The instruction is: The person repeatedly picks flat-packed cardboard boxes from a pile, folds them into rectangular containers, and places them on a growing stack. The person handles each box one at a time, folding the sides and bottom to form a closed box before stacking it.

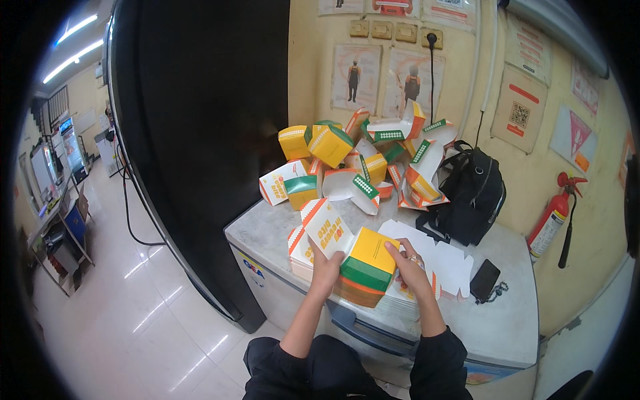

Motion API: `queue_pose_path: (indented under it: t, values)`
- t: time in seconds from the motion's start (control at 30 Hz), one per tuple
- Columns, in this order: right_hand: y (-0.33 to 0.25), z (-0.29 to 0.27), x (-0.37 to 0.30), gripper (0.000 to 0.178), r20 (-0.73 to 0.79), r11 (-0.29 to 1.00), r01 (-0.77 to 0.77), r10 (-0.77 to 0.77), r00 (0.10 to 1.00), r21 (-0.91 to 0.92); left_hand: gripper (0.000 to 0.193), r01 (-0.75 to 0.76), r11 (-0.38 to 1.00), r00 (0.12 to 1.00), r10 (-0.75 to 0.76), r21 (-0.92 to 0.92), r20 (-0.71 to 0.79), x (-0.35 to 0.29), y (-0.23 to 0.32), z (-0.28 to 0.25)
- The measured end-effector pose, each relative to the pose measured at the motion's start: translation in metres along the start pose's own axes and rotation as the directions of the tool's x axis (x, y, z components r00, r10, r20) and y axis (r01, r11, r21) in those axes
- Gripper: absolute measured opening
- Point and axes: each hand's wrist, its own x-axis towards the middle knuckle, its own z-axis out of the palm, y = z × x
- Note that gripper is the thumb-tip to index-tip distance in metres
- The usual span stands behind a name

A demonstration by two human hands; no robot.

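In front of me a folding food carton (373, 257) with yellow, green and orange panels is held above the worktop, one white printed panel (327, 223) standing up on its left. My left hand (325, 270) grips the carton's left side, thumb against the yellow panel's edge. The right side is pinched by my right hand (412, 267), its thumb on top of the yellow panel. Below lie stacks of flat carton blanks (400, 308), partly hidden by the carton and my hands. Another flat blank (433, 257), white side up, lies beyond my right hand.
A heap of folded cartons (330, 147) fills the back of the chest freezer's lid (500, 320). A black backpack (473, 193) stands at the right, with a phone (485, 280) nearer me. A fire extinguisher (552, 217) hangs on the wall; a tall dark panel (207, 133) rises left.
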Motion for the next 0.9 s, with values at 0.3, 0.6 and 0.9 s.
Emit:
queue_pose_path:
  t: [0.3, 0.6, 0.9]
  values:
    - [-0.014, -0.004, -0.006, 0.063, 0.051, 0.971, -0.002, 0.014, 0.999, -0.24, 0.067, -0.603, -0.026, 0.747, 0.332, 0.797, 0.576, 0.047, 0.07, -0.033]
    - [-0.021, -0.003, -0.004, 0.067, 0.072, 0.926, 0.044, -0.019, 0.997, -0.375, 0.048, -0.469, 0.389, 0.84, -0.083, 0.793, 0.536, 0.044, -0.015, -0.044]
    - [-0.016, -0.004, -0.003, 0.067, 0.114, 0.891, 0.092, -0.045, 0.992, -0.445, 0.055, -0.605, 0.603, 0.696, 0.083, 0.52, 0.713, 0.037, 0.037, 0.061]
